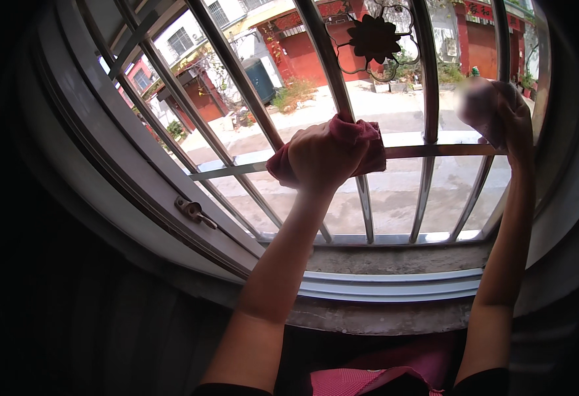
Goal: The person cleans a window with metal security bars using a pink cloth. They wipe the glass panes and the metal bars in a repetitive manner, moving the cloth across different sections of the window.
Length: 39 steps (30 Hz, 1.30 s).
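My left hand [321,156] is closed around a dark pink cloth [376,148], pressed over the horizontal rail where an upright bar of the metal window grille [430,99] meets it. Part of the cloth wraps the bar above my knuckles. At the right, my right hand [514,116] is raised near another upright bar, just above the rail, with a pale purplish cloth [492,128] in its fingers. A blurred patch covers part of what it holds. A dark metal flower ornament [374,39] sits between two bars above and between my hands.
A window sash [156,183] with a metal latch [195,212] stands at the left. Below the grille run a concrete sill [393,260] and a white window track [393,287]. Outside are a paved lane, red doors [305,59], plants and a blue-green tank [260,79].
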Tool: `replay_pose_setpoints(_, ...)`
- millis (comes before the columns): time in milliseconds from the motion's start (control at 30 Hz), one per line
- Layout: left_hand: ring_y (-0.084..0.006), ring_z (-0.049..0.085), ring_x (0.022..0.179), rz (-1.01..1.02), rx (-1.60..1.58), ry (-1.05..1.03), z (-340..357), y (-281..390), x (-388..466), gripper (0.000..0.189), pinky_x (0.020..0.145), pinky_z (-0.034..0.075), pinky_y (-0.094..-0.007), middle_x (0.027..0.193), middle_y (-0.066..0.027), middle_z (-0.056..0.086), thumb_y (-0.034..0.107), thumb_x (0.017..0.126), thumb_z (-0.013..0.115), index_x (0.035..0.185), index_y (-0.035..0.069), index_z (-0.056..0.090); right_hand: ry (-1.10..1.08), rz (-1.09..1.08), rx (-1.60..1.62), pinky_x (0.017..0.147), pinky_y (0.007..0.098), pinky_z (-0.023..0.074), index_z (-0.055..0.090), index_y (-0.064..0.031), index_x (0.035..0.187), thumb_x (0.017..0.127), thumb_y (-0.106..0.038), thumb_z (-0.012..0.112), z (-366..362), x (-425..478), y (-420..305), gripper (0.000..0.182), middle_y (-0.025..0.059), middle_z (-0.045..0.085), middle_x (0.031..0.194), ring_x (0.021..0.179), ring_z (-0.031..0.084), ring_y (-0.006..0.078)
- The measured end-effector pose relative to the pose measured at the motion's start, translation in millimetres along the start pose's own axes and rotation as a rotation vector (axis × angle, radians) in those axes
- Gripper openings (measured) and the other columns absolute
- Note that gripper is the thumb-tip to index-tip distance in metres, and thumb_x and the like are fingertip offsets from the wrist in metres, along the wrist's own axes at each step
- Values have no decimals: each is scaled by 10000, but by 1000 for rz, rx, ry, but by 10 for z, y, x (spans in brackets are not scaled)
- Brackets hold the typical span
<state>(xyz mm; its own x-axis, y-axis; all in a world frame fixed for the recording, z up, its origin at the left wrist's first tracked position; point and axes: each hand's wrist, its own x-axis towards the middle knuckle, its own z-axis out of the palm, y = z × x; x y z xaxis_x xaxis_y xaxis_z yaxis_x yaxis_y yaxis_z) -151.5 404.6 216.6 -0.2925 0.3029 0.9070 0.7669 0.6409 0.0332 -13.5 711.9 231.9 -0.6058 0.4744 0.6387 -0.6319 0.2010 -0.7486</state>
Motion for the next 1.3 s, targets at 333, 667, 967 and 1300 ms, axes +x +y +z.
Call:
replay_pose_setpoints(333,-268,587,557,52,-5,68,3,-7,-21,300,568,467,-383,573,-75,569,395,724,670,678,110,588,22,-102,-104,694,216,506,616,-16,1106,904,-291,637,-2,15,68,342,39,660,937,806,627,93)
replay_pose_setpoints(667,-257,623,845,94,175,134,-11,3,-208,238,805,468,-404,879,-65,644,274,698,654,837,86,607,22,-180,-90,692,231,515,615,-14,1094,893,-287,647,-14,84,149,340,48,658,921,809,627,102)
replay_pose_setpoints(967,-224,594,990,-25,-284,174,-230,50,-489,208,888,444,-333,1037,-102,628,14,799,600,1006,23,607,43,-188,-99,733,260,519,632,-25,1064,864,-283,671,73,62,112,329,67,660,919,827,631,131)
replay_pose_setpoints(1300,-203,597,998,-858,-1507,497,-958,-53,-153,359,831,535,-365,1032,-75,605,385,968,489,1140,71,503,47,-132,-172,754,276,521,610,4,1073,842,-293,679,45,69,84,382,80,658,941,852,634,149)
